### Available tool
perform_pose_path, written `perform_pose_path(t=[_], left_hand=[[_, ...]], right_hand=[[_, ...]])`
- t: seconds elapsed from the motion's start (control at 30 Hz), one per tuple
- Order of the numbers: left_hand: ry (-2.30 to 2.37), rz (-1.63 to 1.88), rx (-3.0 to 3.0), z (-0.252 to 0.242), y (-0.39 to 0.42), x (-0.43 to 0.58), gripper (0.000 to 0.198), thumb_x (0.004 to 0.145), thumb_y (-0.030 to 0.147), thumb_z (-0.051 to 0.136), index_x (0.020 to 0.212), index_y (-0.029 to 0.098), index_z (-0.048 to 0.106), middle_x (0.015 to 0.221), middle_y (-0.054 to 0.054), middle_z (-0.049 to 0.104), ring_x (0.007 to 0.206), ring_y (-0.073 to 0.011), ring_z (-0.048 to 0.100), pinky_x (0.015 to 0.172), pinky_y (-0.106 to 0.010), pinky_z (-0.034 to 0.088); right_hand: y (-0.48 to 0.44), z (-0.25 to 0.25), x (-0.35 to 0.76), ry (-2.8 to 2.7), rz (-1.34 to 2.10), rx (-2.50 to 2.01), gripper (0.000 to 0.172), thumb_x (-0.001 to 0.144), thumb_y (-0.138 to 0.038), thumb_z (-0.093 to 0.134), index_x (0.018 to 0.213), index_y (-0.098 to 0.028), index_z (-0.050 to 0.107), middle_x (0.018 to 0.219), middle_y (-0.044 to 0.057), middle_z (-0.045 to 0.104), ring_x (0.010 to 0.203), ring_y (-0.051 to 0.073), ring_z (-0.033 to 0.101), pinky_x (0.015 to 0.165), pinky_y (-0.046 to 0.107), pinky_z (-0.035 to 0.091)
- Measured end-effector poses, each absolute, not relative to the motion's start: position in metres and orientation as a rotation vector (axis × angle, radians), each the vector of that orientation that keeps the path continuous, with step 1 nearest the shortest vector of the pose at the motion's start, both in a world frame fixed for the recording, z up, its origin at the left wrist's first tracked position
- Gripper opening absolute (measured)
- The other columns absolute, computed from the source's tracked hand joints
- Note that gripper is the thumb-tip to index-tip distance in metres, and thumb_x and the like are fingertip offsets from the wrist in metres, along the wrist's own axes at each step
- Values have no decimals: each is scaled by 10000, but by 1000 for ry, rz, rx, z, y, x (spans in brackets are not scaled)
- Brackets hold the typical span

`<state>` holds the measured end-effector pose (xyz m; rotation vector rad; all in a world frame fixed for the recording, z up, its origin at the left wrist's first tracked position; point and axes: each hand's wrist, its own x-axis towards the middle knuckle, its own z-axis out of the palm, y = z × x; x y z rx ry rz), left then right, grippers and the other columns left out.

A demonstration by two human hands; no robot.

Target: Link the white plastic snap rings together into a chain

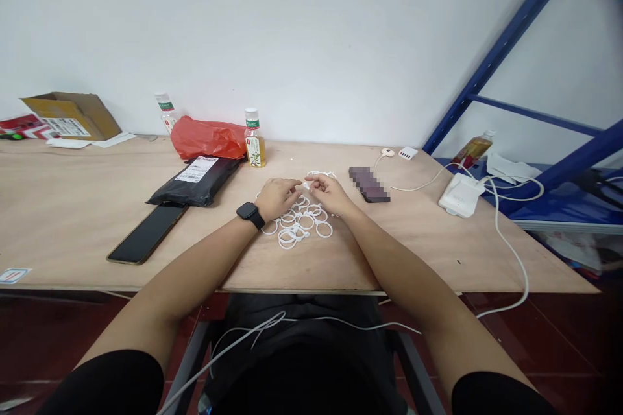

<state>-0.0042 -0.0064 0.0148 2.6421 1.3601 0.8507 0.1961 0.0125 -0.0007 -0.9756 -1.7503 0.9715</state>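
Note:
A pile of several white plastic rings lies on the wooden table in front of me. My left hand, with a black smartwatch on the wrist, and my right hand meet just above the far side of the pile. Both have their fingertips pinched together on one small white ring held between them. Another white ring lies just beyond the hands.
A black phone and a black parcel lie to the left, with a red bag, two bottles and a cardboard box behind. To the right are a dark phone, a white charger with cables, and a blue rack.

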Motion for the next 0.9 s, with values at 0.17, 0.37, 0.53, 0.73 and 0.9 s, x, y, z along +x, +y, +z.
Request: perform_pose_path(t=[0.17, 0.37, 0.53, 0.73, 0.9], left_hand=[[1211, 1038, 2650, 15, -4, -8, 265, 954, 306, 484, 1033, 187, 706, 960, -79, 720, 914, -211, 643, 872, -373, 478], [1141, 1121, 2617, 15, -4, -9, 179, 903, 260, 542, 959, 184, 693, 978, -73, 727, 924, -208, 646, 887, -383, 483], [1092, 1169, 2617, 14, -5, -9, 156, 860, 256, 579, 951, 179, 679, 974, -71, 730, 920, -209, 655, 892, -385, 489], [1112, 1142, 2634, 16, -7, -8, 168, 843, 247, 591, 958, 170, 688, 935, -74, 733, 882, -211, 657, 862, -378, 489], [1114, 1144, 2649, 16, -7, -7, 143, 824, 232, 593, 920, 179, 686, 901, -66, 730, 848, -203, 646, 842, -367, 488]], right_hand=[[11, -3, 194, -1770, 1066, -942, 298, 738, -332, 664, 995, -183, 649, 815, -3, 619, 666, 107, 547, 618, 236, 449], [12, -2, 195, -1745, 1042, -952, 204, 727, -343, 642, 849, -181, 652, 790, 4, 655, 700, 127, 575, 662, 253, 462], [9, 1, 195, -1722, 1112, -953, 182, 744, -327, 615, 847, -182, 657, 787, -3, 657, 682, 121, 571, 656, 252, 460], [8, 3, 194, -1654, 1211, -927, 177, 715, -313, 647, 829, -178, 650, 756, -8, 653, 651, 110, 570, 641, 246, 467], [7, 0, 193, -1638, 1272, -911, 197, 717, -342, 687, 823, -181, 648, 775, 4, 675, 680, 124, 601, 644, 249, 477]])
